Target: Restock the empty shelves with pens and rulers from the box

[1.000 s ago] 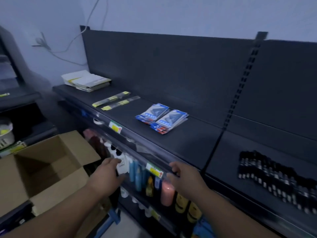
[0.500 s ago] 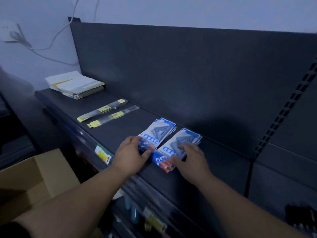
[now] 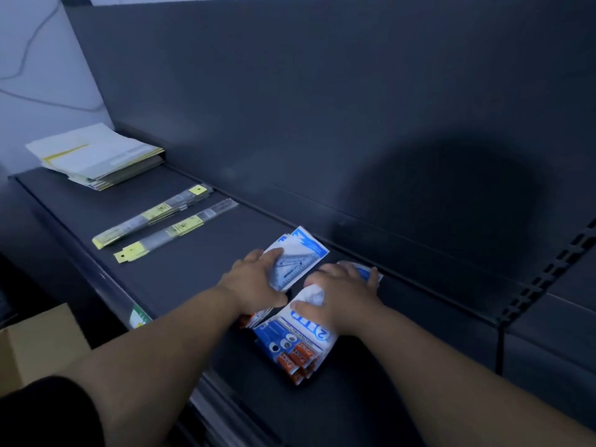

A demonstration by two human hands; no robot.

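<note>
Ruler-set packets (image 3: 290, 346) on the shelf (image 3: 193, 272) lie under the right hand (image 3: 338, 295), its fingers spread flat over them. Just to its left, the left hand (image 3: 254, 282) grips a second packet stack (image 3: 301, 256), thumb on top. Beyond the left hand lie long rulers (image 3: 151, 217). Rulers seem stocked and need only squaring; no pens show here.

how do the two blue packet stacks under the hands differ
The left packet stack sits farther back; the right packet stack reaches nearer the edge of the shelf. The left packet stack shows its set-square window past the left hand; the right packet stack shows its blue-orange end below the right hand. Both are blue-white packets.
</note>
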